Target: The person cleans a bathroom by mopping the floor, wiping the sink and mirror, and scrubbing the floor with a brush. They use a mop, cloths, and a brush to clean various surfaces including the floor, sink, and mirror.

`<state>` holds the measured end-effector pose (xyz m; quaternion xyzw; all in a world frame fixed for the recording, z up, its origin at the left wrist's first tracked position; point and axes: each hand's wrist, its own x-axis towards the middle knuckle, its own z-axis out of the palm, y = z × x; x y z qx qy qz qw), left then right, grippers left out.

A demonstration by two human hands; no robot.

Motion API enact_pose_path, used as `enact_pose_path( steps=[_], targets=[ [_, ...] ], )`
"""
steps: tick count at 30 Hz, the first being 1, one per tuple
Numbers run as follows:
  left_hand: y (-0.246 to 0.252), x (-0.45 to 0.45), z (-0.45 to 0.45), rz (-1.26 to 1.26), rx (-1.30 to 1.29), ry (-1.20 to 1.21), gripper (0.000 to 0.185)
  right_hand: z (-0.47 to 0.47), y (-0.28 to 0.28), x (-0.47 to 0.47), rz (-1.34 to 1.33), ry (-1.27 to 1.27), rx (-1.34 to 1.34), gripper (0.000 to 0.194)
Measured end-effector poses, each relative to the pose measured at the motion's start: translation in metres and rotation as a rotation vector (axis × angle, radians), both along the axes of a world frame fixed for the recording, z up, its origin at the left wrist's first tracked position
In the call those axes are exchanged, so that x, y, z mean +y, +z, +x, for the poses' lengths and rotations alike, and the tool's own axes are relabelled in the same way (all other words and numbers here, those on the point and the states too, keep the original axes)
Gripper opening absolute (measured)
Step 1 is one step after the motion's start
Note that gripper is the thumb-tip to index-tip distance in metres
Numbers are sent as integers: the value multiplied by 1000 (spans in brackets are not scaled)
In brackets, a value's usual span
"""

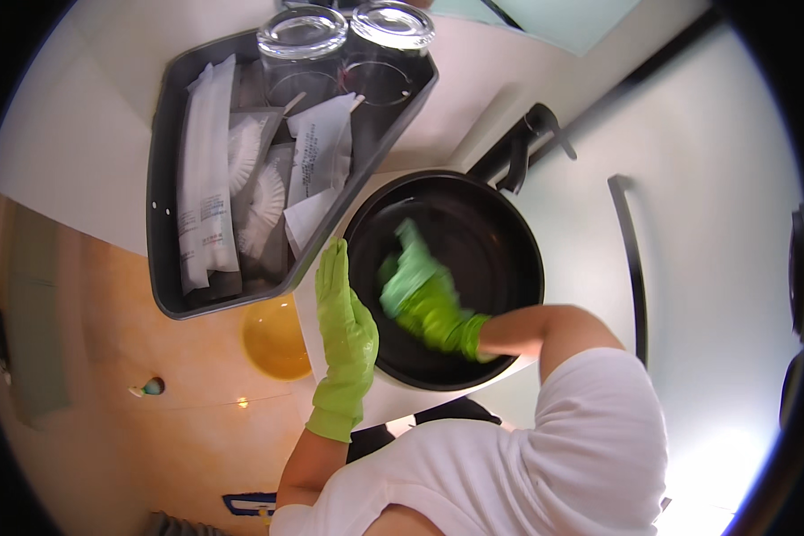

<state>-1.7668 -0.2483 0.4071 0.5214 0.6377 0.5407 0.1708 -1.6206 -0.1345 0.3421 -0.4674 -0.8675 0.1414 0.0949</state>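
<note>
A round black wash basin lies before me. Inside it my right hand, in a green rubber glove, presses a pale green cloth toward the basin's left side; hand and cloth are blurred. My left hand, gloved in the same green, is flat at the basin's left rim with its fingers stretched out side by side. Its fingertips are close to the corner of a dark grey tray; whether they touch it I cannot tell. No object shows in that hand.
Two upturned drinking glasses and several white paper packets sit in the tray. A black faucet rises behind the basin. To the right is a bent black handle. Down on the floor are a yellow bowl and a small bottle.
</note>
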Motion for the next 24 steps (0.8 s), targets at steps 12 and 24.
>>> enact_pose_path(
  steps=[12, 24],
  targets=[
    [-2, 3, 4, -61, 82, 132, 47, 73, 27, 136, -161, 591, -254, 62],
    [-42, -175, -43, -97, -472, 317, 43, 50, 8, -80, -477, 888, -363, 57]
  ],
)
